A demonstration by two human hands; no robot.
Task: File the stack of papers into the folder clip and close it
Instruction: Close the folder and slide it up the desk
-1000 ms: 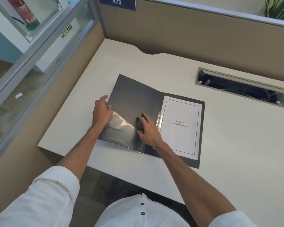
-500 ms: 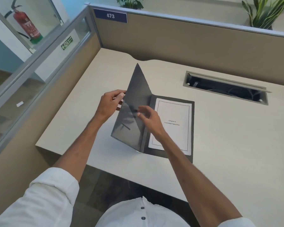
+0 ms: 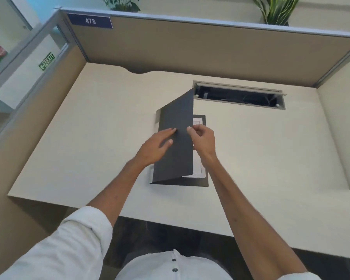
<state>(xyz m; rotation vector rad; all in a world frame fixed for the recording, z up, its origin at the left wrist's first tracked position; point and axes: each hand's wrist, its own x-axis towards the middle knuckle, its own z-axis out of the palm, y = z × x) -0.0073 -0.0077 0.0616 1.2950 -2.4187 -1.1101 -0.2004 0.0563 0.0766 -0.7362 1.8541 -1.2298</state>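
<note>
A dark grey folder lies in the middle of the desk, its front cover swung over and tilted above the back half. Only a strip of the white stack of papers shows under the cover's right edge. The clip is hidden. My left hand rests flat on the outside of the cover, fingers spread. My right hand pinches the cover's free right edge between thumb and fingers.
The pale desk is boxed in by beige partition walls at the back and left. An open cable tray slot sits just behind the folder to the right. Plants stand behind the partition.
The cover has gone from flat on the left, through upright, to leaning over the papers on the right. Both hands travelled right with it; the right hand now grips its edge.
</note>
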